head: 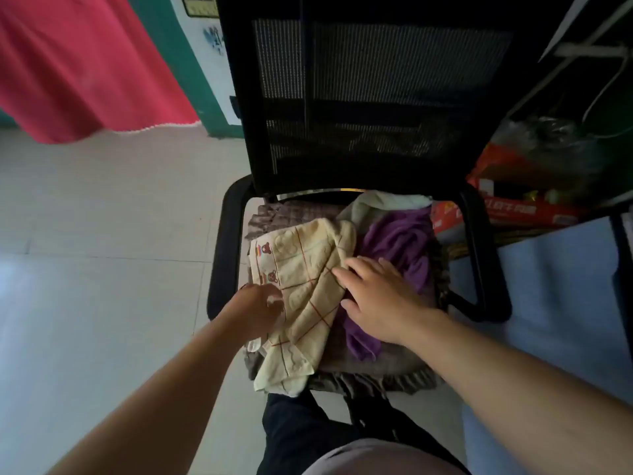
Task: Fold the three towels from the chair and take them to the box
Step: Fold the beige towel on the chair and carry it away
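**Starting on the cream towel, three still on the chair**

I am at the first step: all three towels lie loose on the seat of the black mesh chair [370, 97], on a grey-brown quilted cushion [376, 366]. None is folded yet and none has gone to the box. I cannot pick out for certain which box is meant.

The cream bear-print towel [301, 269] lies on top at the seat's left and hangs over the front edge. Just beside it on the right is the crumpled purple towel [400, 241], and a pale whitish towel [380, 202] is bunched at the back.

My left hand [260, 310] is at the cream towel's left edge, fingers curled down into the cloth; it seems to pinch it, but the grip is partly hidden. My right hand [376, 296] lies flat with fingers spread, across the cream towel's right edge and the purple one.

Next, I judge, I must lift the cream towel free, find two corners and spread it.

A red carton [527, 210] beside the chair carries white lettering, too blurred to read.
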